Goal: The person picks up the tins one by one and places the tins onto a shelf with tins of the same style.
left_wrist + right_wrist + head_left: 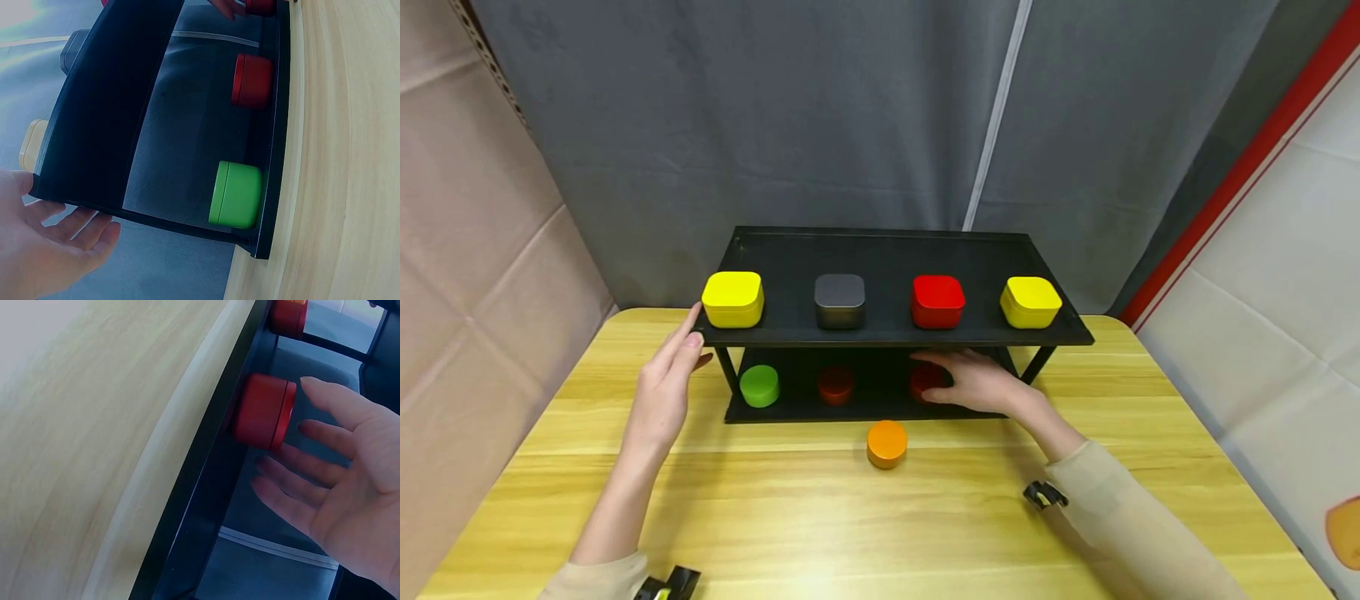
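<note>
A black two-tier rack (880, 333) stands on the wooden table. My left hand (662, 387) holds its upper shelf at the front left corner; in the left wrist view the thumb is above the edge and the other fingers are below. Between the tiers, my right hand (977, 383) reaches in with thumb and fingers spread about a round red tin (259, 412) on the lower shelf. The right wrist view shows a gap between the thumb tip and its lid. A second round red tin (836, 386) and a round green tin (759, 386) stand left of it.
Along the upper shelf are a yellow square tin (733, 300), a dark grey one (839, 302), a red one (937, 302) and another yellow one (1030, 302). A round orange tin (887, 444) sits on the table before the rack. Grey curtain (850, 117) hangs behind.
</note>
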A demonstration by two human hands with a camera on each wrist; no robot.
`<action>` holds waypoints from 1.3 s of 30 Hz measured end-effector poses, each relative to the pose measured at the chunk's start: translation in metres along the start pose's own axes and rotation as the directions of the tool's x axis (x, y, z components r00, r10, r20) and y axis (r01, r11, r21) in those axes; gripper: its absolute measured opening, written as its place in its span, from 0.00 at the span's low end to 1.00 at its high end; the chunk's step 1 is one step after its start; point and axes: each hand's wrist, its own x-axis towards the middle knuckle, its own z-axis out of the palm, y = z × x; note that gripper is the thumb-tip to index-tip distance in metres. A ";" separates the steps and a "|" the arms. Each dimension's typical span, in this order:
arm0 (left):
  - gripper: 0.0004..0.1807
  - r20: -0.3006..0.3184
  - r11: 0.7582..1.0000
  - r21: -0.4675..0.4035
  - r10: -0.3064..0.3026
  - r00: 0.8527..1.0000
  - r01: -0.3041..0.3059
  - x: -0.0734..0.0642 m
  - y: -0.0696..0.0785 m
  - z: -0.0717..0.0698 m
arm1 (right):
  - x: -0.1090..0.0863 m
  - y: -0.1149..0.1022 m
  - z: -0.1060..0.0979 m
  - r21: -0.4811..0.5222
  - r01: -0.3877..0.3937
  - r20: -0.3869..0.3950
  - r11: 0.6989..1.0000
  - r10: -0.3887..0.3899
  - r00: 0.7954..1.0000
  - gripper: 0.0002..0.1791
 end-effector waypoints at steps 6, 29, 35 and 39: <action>0.27 0.000 1.000 -0.002 0.008 1.000 -0.008 0.000 0.000 0.000 | -0.006 -0.003 -0.002 0.009 0.002 -0.037 1.000 -0.001 0.999 0.35; 0.27 0.000 1.000 0.021 0.017 1.000 -0.017 -0.001 0.000 0.000 | -0.018 -0.026 -0.007 -0.009 0.136 -0.134 0.991 -0.136 0.982 0.33; 0.27 0.004 1.000 0.024 0.002 1.000 -0.002 -0.002 0.000 -0.001 | -0.018 -0.036 -0.006 -0.036 0.181 -0.140 0.983 -0.184 0.973 0.32; 0.27 0.005 1.000 0.027 0.004 1.000 -0.004 -0.002 0.000 -0.001 | -0.018 -0.041 -0.002 -0.065 0.202 -0.134 0.977 -0.209 0.969 0.32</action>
